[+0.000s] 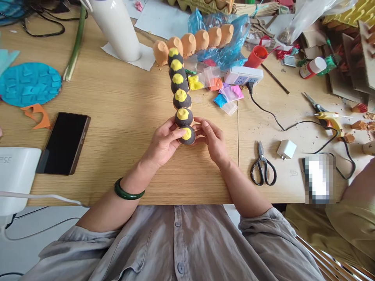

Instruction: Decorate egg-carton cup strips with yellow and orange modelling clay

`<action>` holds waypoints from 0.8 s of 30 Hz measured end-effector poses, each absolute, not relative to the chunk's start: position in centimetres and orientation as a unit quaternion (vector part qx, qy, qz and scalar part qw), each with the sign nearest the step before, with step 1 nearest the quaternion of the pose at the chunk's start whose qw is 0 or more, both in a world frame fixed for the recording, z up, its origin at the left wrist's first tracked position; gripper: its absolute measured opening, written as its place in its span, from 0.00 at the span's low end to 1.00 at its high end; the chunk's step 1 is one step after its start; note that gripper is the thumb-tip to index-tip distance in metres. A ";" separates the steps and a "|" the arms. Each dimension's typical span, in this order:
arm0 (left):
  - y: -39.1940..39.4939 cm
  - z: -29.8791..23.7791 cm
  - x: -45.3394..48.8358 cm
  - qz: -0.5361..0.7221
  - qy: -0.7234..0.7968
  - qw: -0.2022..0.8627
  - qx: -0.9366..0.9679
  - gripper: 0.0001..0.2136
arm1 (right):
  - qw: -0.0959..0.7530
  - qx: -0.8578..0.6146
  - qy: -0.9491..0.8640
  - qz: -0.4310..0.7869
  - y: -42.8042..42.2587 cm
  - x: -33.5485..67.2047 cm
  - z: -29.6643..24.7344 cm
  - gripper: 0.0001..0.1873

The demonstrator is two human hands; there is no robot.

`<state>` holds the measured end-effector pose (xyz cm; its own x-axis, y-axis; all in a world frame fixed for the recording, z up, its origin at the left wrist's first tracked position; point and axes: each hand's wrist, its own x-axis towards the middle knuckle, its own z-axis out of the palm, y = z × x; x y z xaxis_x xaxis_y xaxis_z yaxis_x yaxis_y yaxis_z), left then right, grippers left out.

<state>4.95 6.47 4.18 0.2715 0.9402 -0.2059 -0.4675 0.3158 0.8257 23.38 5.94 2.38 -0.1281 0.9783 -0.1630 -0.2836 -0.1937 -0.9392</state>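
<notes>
Between my two hands is a strip of egg-carton cups [182,99], each coated black with a yellow top. My left hand [164,144] grips its near end, the thumb lying on the yellow patch of the nearest cup. At the right side of that end, my right hand [213,139] has its fingers curled against the edge, thumb up. The strip's far end overlaps an orange strip of egg-carton cups [202,40] in the view. Small bags of coloured clay [196,82] lie beyond my right hand.
Black-handled scissors [263,166], a white plug adapter [286,149] and a glue gun [331,119] lie to the right. A power strip [245,75] trails a black cord. On the left are a phone [65,144] and a blue oval piece [31,84]. A white cylinder [118,29] stands behind.
</notes>
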 end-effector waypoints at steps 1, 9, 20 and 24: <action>6.3 4.2 4.8 0.484 0.362 0.730 0.319 0.20 | 0.493 -0.434 -0.396 0.642 5.9 23.3 2.3 0.33; 4.0 4.5 3.1 0.506 0.378 0.733 0.253 0.18 | 0.492 -0.411 -0.448 0.624 4.4 21.6 2.3 0.32; 2.8 4.4 2.3 0.546 0.401 0.684 0.270 0.17 | 0.516 -0.319 -0.745 0.278 3.2 21.6 2.1 0.21; 2.3 4.7 2.3 0.542 0.374 0.715 0.235 0.19 | 0.550 -0.376 -0.655 0.358 3.5 21.5 1.8 0.26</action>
